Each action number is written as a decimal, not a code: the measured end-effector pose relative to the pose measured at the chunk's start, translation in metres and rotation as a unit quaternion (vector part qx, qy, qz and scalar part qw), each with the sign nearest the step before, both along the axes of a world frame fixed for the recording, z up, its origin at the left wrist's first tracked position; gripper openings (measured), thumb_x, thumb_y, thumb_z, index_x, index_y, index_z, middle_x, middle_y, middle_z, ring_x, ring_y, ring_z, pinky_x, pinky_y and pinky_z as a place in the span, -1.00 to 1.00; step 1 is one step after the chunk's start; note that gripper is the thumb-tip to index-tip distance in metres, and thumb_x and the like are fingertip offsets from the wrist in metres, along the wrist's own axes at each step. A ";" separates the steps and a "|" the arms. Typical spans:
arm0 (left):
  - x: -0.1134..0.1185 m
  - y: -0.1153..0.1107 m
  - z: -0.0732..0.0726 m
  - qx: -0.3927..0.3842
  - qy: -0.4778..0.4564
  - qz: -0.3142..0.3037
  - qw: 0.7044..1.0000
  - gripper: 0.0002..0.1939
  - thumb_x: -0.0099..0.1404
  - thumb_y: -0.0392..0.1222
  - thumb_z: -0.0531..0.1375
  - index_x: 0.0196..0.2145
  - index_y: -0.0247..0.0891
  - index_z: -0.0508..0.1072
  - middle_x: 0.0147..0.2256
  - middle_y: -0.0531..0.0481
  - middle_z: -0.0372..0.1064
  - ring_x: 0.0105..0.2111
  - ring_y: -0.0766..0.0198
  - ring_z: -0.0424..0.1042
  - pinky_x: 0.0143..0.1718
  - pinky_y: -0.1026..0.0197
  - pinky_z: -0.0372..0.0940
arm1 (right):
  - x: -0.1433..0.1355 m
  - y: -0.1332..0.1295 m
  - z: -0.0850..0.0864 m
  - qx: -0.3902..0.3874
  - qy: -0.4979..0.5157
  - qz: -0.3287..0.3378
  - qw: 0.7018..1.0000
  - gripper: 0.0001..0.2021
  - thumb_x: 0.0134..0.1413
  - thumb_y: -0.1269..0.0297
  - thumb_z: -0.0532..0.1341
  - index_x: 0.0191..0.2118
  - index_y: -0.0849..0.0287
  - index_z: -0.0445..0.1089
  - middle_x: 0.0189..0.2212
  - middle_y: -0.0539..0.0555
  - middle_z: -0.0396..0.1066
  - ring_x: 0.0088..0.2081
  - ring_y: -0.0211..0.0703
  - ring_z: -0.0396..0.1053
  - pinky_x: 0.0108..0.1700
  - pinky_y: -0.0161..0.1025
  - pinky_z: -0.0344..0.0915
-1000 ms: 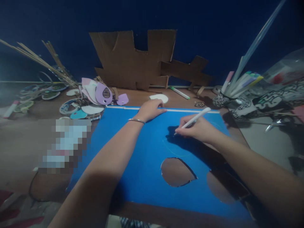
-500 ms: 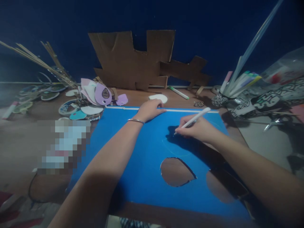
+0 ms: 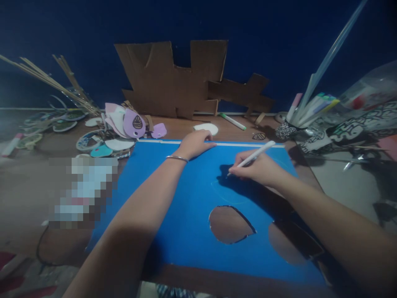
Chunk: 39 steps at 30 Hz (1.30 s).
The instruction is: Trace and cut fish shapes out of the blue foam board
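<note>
A blue sheet (image 3: 182, 198) lies on the wooden table, with a leaf-shaped hole cut in its lower middle and another opening partly under my right forearm. My right hand (image 3: 252, 167) grips a white pen (image 3: 259, 151), its tip down at the sheet beside a faint curved outline. Flat across the sheet's far edge rests my left hand (image 3: 197, 144), fingers stretched over the rim and a bracelet on the wrist. Just beyond those fingers is a white rounded cutout (image 3: 207, 128).
Brown cardboard pieces (image 3: 176, 82) lean on the dark wall. Purple and white cutouts (image 3: 133, 124) and thin sticks (image 3: 58, 85) are at the left. A green-capped marker (image 3: 232, 121) lies behind the sheet; a patterned holder (image 3: 285, 130) with markers stands right, near scissors (image 3: 353, 162).
Almost nothing differs. The view has shifted very slightly; both hands and the pen keep their places on the blue sheet.
</note>
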<state>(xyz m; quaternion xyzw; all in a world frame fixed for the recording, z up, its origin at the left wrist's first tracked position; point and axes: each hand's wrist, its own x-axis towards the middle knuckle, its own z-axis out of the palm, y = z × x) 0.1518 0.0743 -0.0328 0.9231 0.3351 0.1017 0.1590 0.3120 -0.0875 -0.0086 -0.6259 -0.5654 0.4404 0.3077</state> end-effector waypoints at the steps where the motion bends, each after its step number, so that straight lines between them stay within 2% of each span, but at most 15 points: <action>1: 0.000 0.000 0.000 -0.001 -0.001 -0.002 1.000 -0.72 0.18 0.05 0.11 -0.31 -0.21 0.39 -0.24 -0.02 0.39 -0.29 0.20 0.32 -0.37 0.22 0.13 | 0.000 0.000 0.000 0.002 -0.001 -0.001 1.000 -0.77 -0.10 0.12 0.26 -0.58 0.14 0.33 -0.65 0.01 0.33 -0.57 -0.22 0.29 -0.54 -0.27 0.21; 11: 0.000 0.000 0.001 -0.004 0.003 0.003 1.000 -0.72 0.18 0.05 0.11 -0.30 -0.21 0.39 -0.24 -0.03 0.39 -0.28 0.19 0.33 -0.38 0.22 0.13 | 0.000 -0.002 0.002 -0.002 -0.006 -0.016 1.000 -0.76 -0.11 0.11 0.26 -0.59 0.12 0.32 -0.64 0.02 0.35 -0.56 -0.21 0.30 -0.53 -0.26 0.22; 23: 0.000 0.000 0.001 -0.008 -0.003 -0.001 1.000 -0.71 0.18 0.05 0.11 -0.30 -0.21 0.39 -0.25 -0.02 0.39 -0.30 0.19 0.33 -0.39 0.22 0.13 | 0.002 -0.003 -0.004 -0.005 0.014 -0.034 0.999 -0.77 -0.12 0.11 0.27 -0.57 0.14 0.32 -0.62 0.03 0.37 -0.55 -0.20 0.33 -0.51 -0.24 0.28; 31: -0.001 0.003 -0.001 -0.007 -0.011 -0.008 1.000 -0.72 0.18 0.06 0.11 -0.31 -0.20 0.39 -0.27 0.00 0.39 -0.31 0.20 0.33 -0.39 0.21 0.13 | 0.003 -0.004 -0.004 -0.008 0.019 -0.039 0.999 -0.75 -0.12 0.10 0.27 -0.58 0.13 0.29 -0.60 0.04 0.39 -0.53 -0.18 0.34 -0.50 -0.25 0.27; 39: -0.001 0.005 -0.002 -0.016 -0.010 -0.005 1.000 -0.70 0.18 0.08 0.11 -0.31 -0.19 0.40 -0.27 0.00 0.40 -0.30 0.20 0.33 -0.40 0.22 0.13 | 0.003 -0.008 -0.008 0.015 0.014 -0.049 0.999 -0.75 -0.10 0.12 0.26 -0.61 0.11 0.26 -0.66 0.01 0.36 -0.56 -0.19 0.32 -0.53 -0.27 0.20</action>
